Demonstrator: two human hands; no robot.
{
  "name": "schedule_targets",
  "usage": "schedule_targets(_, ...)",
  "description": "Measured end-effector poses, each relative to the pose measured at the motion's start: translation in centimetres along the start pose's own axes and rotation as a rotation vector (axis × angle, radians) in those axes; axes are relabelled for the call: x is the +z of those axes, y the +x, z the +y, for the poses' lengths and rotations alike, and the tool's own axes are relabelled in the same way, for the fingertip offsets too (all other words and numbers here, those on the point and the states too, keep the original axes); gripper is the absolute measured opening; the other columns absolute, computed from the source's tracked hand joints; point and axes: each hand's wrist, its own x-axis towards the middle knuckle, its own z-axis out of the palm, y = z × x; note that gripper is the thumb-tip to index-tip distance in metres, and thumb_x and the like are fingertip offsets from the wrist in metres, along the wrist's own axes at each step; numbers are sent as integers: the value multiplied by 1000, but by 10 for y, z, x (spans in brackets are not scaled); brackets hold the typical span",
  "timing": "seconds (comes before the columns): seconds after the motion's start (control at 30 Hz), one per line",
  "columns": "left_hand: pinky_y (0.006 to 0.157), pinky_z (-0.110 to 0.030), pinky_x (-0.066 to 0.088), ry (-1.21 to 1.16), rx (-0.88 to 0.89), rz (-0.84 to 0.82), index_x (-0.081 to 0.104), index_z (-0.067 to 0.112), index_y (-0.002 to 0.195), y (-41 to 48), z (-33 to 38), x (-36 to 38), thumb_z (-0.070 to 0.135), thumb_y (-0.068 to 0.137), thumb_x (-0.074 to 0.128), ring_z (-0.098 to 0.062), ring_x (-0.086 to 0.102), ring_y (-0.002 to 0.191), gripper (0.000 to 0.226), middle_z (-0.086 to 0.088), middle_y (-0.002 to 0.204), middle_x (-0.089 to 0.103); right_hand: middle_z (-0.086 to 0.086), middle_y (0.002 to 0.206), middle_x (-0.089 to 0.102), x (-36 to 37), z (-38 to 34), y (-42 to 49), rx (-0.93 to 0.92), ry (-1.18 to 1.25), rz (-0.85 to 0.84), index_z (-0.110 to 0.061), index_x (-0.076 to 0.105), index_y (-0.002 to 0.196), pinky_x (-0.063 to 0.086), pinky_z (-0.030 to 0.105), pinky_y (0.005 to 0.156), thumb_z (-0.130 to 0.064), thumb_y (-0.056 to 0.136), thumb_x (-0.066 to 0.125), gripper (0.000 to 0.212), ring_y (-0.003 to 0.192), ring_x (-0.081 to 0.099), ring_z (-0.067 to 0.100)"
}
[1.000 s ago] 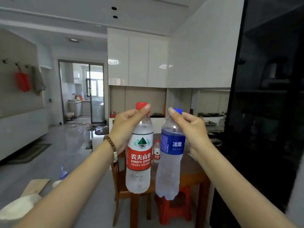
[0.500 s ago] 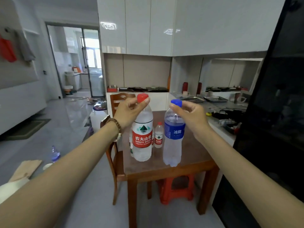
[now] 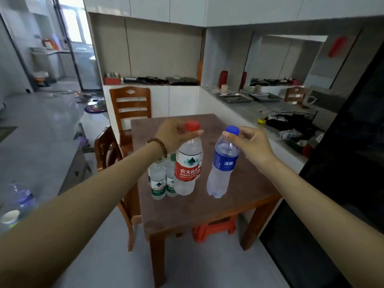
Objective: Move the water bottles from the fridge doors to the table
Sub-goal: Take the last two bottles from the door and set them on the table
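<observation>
My left hand point(image 3: 173, 136) grips the neck of a red-capped, red-labelled water bottle point(image 3: 187, 167) just under its cap. My right hand point(image 3: 252, 143) pinches the neck of a blue-capped, blue-labelled bottle point(image 3: 221, 173), which tilts slightly. Both bottles hang over the brown wooden table point(image 3: 207, 208); I cannot tell whether their bases touch it. Small green-labelled bottles point(image 3: 158, 183) stand on the table just left of the red-labelled one, partly hidden behind it. The dark fridge point(image 3: 353, 163) fills the right edge.
Two wooden chairs point(image 3: 129, 104) stand at the table's far and left sides. A red plastic stool point(image 3: 214, 230) sits under the table. A grey counter point(image 3: 249, 109) with trays and clutter runs along the right. A bottle and a cup point(image 3: 9, 217) lie on the floor at left.
Both hands have carried the bottles forward and down over the table. The view has tilted down and closer, so more of the tabletop and the small bottles show.
</observation>
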Motion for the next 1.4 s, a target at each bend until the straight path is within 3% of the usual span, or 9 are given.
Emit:
schedule_targets(0.1,56,-10,40,25,-45,-42,57,38,62,31,-27,13,54,67,66,10,56,54,19,22,58,58,8,93,73,8,23,29,26,6,4,-7,74,95,52,23,71,-19,74,77,24,83,67,15)
schedule_targets(0.4,56,-6,44,37,-173,-90,66,30,84,85,-93,55,43,71,69,9,58,65,19,12,75,63,-14,80,70,36,100,106,117,-25,-146,-29,70,78,46,6,57,-19,68,81,18,68,64,-7)
schedule_targets(0.5,72,-25,54,116,-212,-127,69,17,89,98,-114,68,42,70,72,-11,65,78,32,-3,88,71,-5,87,69,42,129,128,127,-33,-201,-19,72,89,45,3,57,-15,71,80,21,77,62,1)
schedule_targets(0.57,71,-23,52,128,-237,-134,69,16,94,103,-127,75,38,69,74,-6,61,75,34,1,93,70,-4,91,68,47,148,140,120,-44,-242,-13,72,97,46,3,61,-15,71,80,28,81,61,3)
schedule_targets(0.73,62,-10,41,145,-289,-88,65,30,78,112,-150,88,37,64,78,8,52,68,21,23,74,57,2,102,71,62,186,162,161,-24,-334,-11,71,102,54,29,83,-21,66,83,39,95,65,13)
schedule_targets(0.83,57,-3,38,185,-309,-71,65,29,79,115,-164,97,38,63,79,6,51,67,23,22,74,55,1,99,72,70,206,171,168,-1,-353,-16,72,96,54,33,85,-20,64,84,35,97,66,16)
schedule_targets(1.0,86,-31,51,170,-381,-116,70,12,98,115,-180,106,30,64,79,-16,63,90,40,-3,101,69,-5,101,72,77,231,179,188,-5,-404,-23,72,95,54,30,84,-28,61,85,37,97,66,11)
schedule_targets(1.13,83,-24,49,214,-367,-146,69,18,98,113,-186,111,30,66,78,-9,60,85,35,1,99,68,-23,88,68,80,239,180,200,5,-417,-40,68,83,52,24,79,-32,57,86,33,88,64,-4)
schedule_targets(1.4,85,-27,51,304,-403,-213,66,17,102,113,-199,113,35,66,77,-9,58,87,42,4,103,65,-15,94,70,86,251,179,179,34,-423,-41,68,82,54,36,88,-39,55,85,32,97,66,12)
